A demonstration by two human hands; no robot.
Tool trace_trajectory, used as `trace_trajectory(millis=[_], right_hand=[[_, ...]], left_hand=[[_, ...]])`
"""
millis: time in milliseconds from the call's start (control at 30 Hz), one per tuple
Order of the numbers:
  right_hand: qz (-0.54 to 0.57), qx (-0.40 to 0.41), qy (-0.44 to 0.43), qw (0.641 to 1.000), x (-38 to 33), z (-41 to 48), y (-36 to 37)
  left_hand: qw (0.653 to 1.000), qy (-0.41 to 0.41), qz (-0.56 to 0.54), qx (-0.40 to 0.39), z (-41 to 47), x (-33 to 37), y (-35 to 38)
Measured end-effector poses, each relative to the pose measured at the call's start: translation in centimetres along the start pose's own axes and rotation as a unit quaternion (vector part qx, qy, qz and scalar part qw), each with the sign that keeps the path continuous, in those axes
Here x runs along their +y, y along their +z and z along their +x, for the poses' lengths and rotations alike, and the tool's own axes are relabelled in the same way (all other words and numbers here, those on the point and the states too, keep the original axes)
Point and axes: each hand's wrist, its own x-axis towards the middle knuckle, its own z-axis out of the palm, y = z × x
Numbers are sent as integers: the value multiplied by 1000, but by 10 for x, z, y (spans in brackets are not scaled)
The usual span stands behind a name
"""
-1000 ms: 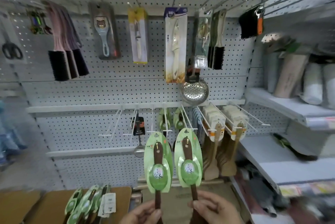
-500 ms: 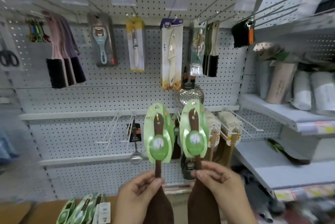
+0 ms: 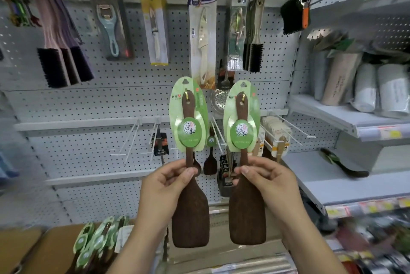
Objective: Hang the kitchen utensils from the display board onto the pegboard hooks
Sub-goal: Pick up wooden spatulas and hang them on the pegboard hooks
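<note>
Pegboard [image 3: 111, 100] took up the whole back, with shelves [image 3: 332, 116] crowding its right edge. The left spatula [image 3: 190, 214] and right spatula [image 3: 247, 211] were up in front of it, side by side with a clear gap between. Spare spatulas [image 3: 97, 242] lay bottom left. The left hand [image 3: 164, 187] pinched the left one's neck and the right hand [image 3: 273, 185] pinched the other's. Bare hooks [image 3: 133, 140] stuck out further left, with open room there.

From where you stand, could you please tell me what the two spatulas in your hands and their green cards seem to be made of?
Left spatula and right spatula: apparently dark brown wood, matte, with mottled grain on the blades; stained or natural, I cannot tell. Left card and right card: likely printed cardboard, smooth with sheen, punched hang holes.
</note>
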Motion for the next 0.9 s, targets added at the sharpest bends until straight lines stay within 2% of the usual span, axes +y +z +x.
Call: trace_trajectory(millis=[400,533,667,900], right_hand=[[-49,30,140,989,121,-20,-62],[-15,14,204,979,142,-14,-72],[-58,1,218,974,161,4,-64],[-40,-1,235,971,179,47,-33]], left_hand=[[992,-123,21,18,-37,-127,23],[987,-156,28,40,-45,-147,32],[986,-145,55,63,-45,-159,30],[985,-163,54,27,-32,-180,21]])
